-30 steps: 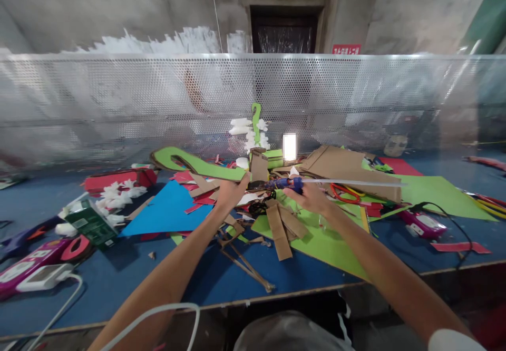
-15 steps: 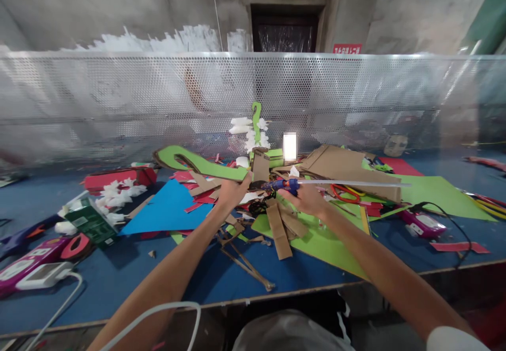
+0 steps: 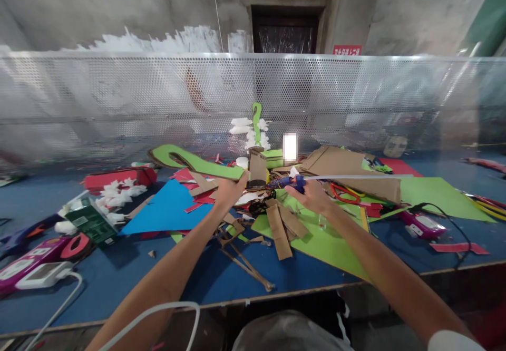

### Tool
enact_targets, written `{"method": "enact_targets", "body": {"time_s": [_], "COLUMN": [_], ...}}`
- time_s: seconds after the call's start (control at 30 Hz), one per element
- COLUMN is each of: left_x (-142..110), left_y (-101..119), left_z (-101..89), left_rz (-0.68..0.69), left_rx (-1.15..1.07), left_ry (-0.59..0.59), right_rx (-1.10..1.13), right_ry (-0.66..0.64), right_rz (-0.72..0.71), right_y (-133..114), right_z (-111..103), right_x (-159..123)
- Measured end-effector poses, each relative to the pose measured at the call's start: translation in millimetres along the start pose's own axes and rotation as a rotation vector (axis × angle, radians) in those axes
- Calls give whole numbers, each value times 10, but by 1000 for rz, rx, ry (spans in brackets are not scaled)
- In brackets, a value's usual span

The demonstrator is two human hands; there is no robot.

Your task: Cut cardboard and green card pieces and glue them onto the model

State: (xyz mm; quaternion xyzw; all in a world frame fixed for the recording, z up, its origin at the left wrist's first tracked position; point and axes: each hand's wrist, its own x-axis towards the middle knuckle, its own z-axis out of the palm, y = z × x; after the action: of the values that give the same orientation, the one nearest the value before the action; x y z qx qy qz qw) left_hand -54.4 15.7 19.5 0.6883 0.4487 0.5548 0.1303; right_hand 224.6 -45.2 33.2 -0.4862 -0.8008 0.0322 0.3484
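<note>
My left hand (image 3: pixel 230 193) is closed on the end of a green cardboard cutout (image 3: pixel 197 166), a long curved strip with a hooked far end and brown cut edges. To its right, my right hand (image 3: pixel 312 195) grips a blue glue gun (image 3: pixel 290 183). A long, clear glue stick (image 3: pixel 363 177) sticks out of the gun's back toward the right. The gun's nozzle points left, toward the cutout's held end, with a small gap between them. Just behind the hands stands a brown cardboard piece (image 3: pixel 258 167). Some fingers of both hands are hidden.
Cardboard and paper scraps cover the middle of the blue table (image 3: pixel 158 282). Blue card (image 3: pixel 166 208) lies left, green card (image 3: pixel 328 245) right. A green box (image 3: pixel 93 222), purple power strips (image 3: pixel 422 224) and a white cable (image 3: pixel 158 309) are around. Behind rises a perforated metal screen (image 3: pixel 138 93).
My right hand has drawn the glue gun slightly right, away from the cutout, and the glue stick's far end has risen. My left hand and the green cutout have shifted slightly left.
</note>
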Motion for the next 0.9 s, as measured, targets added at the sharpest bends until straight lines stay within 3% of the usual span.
{"method": "enact_targets", "body": {"time_s": [0.13,0.4,0.57,0.9], "left_x": [0,-6,-3,-25], "left_y": [9,-2,-33,34], "left_z": [-3,-2,1,-11], "left_rz": [8,-6,31,-40], "left_rx": [-7,1,-13,20], "left_ry": [6,7,-4,-40], "right_rx": [88,0,78,212], "right_ry": [2,-20,14,35], "right_rz": [2,9,-25,-78], "right_y": [3,-1,35,16], "right_z": [-30,-10,30,40], "right_x": [-6,-2,-8,-42]}}
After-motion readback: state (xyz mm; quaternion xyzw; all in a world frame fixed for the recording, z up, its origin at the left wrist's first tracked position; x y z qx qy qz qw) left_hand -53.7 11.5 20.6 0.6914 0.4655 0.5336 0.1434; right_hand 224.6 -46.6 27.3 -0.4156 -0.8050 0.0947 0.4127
